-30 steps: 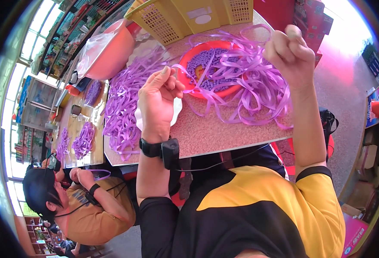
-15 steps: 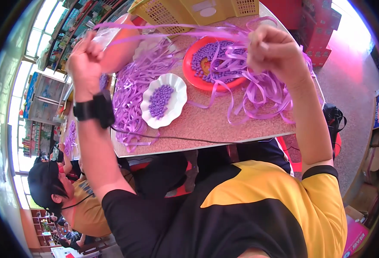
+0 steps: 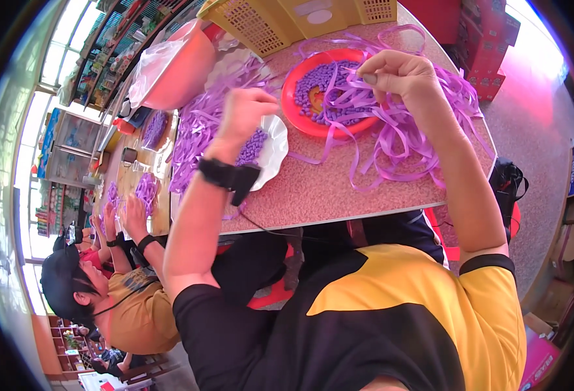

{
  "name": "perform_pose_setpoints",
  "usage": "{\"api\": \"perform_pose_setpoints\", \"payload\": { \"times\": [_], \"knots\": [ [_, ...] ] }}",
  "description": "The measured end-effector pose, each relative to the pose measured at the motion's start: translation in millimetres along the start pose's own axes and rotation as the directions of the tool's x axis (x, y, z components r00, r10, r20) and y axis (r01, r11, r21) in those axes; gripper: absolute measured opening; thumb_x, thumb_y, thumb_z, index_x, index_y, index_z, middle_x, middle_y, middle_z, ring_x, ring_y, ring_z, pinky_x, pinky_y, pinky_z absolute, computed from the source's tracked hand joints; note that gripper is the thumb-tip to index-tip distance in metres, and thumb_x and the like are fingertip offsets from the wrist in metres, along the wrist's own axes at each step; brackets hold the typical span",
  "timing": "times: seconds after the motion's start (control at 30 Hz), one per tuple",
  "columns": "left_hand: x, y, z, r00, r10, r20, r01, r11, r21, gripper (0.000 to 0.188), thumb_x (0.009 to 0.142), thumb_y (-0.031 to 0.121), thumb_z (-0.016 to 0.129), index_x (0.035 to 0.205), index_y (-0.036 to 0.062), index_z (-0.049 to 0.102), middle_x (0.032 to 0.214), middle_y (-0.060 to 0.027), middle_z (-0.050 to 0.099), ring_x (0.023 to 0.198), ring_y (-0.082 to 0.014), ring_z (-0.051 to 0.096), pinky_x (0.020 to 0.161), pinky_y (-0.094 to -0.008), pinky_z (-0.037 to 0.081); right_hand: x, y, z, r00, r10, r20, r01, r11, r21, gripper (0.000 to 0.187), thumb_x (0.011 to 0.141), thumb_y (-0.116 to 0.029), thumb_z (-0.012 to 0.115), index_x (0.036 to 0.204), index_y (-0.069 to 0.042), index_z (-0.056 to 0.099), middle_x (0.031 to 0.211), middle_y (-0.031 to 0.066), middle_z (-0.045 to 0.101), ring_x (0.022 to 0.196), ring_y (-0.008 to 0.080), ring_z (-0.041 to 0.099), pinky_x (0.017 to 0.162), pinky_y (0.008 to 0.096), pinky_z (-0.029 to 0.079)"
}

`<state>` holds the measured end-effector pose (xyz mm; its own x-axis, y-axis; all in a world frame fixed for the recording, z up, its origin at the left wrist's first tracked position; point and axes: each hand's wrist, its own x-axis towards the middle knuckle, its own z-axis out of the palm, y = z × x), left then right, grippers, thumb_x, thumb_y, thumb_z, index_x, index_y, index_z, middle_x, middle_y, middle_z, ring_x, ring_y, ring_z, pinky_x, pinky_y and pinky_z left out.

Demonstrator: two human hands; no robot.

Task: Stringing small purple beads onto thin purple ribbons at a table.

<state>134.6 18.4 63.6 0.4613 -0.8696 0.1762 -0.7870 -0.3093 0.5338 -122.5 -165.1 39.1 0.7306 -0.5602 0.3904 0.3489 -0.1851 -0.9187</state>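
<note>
"Logging from my remote end: what has just changed?"

"Item one, ribbon span: half a second ago I had a purple strand stretched between the two hands; now I see none. Item two, left hand (image 3: 244, 114): back from the far left, now partly in front of the white dish (image 3: 275, 150), motion-blurred. Fingers look curled; I cannot tell whether they hold anything. Item three, right hand (image 3: 405, 77): at the right side of the red plate (image 3: 289, 98). Thumb and forefinger nearly meeting above the ribbon; I cannot tell whether a strand is clamped between them."

"Meaning for the work?"

"My reading: the two-handed stretch is over, and each hand is now by its own vessel."

"Where is the stock?"

"Purple ribbon: one tangle (image 3: 391, 120), across the plate and the worktop (image 3: 339, 195) to its right; one heap (image 3: 192, 140), left of the dish. Small purple pieces (image 3: 319, 77): one lot in the plate, partly under ribbon; one in the dish, partly hidden."

"Labels, writing?"

"Yellow crate (image 3: 287, 29), beyond the plate: pale oval label (image 3: 319, 16), no words I can read. Red boxes (image 3: 486, 52), stacked far right: printed marks, too small. Pink box (image 3: 544, 365), lower right: pale lettering, logged, not transcribed."
</note>
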Motion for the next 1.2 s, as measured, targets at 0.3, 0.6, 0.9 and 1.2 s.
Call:
{"api": "perform_pose_setpoints", "payload": {
  "times": [0.3, 0.6, 0.9, 1.2],
  "knots": [
    [32.8, -1.7, 84.1, 0.991, 0.131, 0.027, -0.133, 0.942, 0.309, 0.014, 0.070, 0.015, 0.070, 0.079, 0.0071, 0.076, 0.081, -0.0188, 0.070, 0.081, -0.0364, 0.069, 0.074, -0.0454, 0.053, -6.0, -9.8, 9.5, 1.000, -0.010, -0.016, 0.009, 1.000, -0.030, 0.016, 0.088, 0.006, 0.060, 0.097, -0.001, 0.072, 0.078, -0.0007, 0.064, 0.062, 0.0044, 0.054, 0.056, 0.0185, 0.042],
    [38.1, -5.9, 88.2, 0.992, 0.123, -0.010, -0.113, 0.939, 0.324, 0.011, 0.071, 0.013, 0.067, 0.075, 0.0045, 0.073, 0.079, -0.0224, 0.068, 0.079, -0.0398, 0.067, 0.075, -0.0477, 0.053, -8.5, -13.2, 11.0, 0.996, -0.082, -0.025, 0.080, 0.994, -0.079, 0.016, 0.087, 0.007, 0.062, 0.096, -0.001, 0.072, 0.076, -0.0016, 0.063, 0.062, 0.0037, 0.054, 0.056, 0.0185, 0.041],
    [14.2, 35.9, 61.4, 0.971, -0.166, 0.173, 0.237, 0.560, -0.794, 0.006, 0.080, 0.005, 0.072, 0.081, -0.0012, 0.069, 0.069, -0.0075, 0.068, 0.057, -0.0098, 0.061, 0.047, -0.0246, 0.047, -8.6, -3.9, 13.4, 0.998, -0.011, -0.055, -0.010, 0.929, -0.370, 0.012, 0.088, 0.003, 0.065, 0.097, 0.000, 0.071, 0.078, -0.0006, 0.065, 0.069, 0.0040, 0.056, 0.063, 0.0207, 0.046],
    [11.7, 25.1, 82.4, 0.951, -0.302, 0.067, 0.173, 0.339, -0.925, 0.009, 0.082, 0.000, 0.069, 0.091, -0.0032, 0.067, 0.080, -0.0114, 0.070, 0.059, -0.0131, 0.062, 0.045, -0.0244, 0.047, -8.0, -1.9, 18.0, 0.998, 0.036, -0.049, -0.057, 0.833, -0.550, 0.011, 0.088, 0.000, 0.066, 0.098, -0.001, 0.070, 0.078, 0.0017, 0.067, 0.072, 0.0056, 0.058, 0.067, 0.0236, 0.048]
  ]
}}
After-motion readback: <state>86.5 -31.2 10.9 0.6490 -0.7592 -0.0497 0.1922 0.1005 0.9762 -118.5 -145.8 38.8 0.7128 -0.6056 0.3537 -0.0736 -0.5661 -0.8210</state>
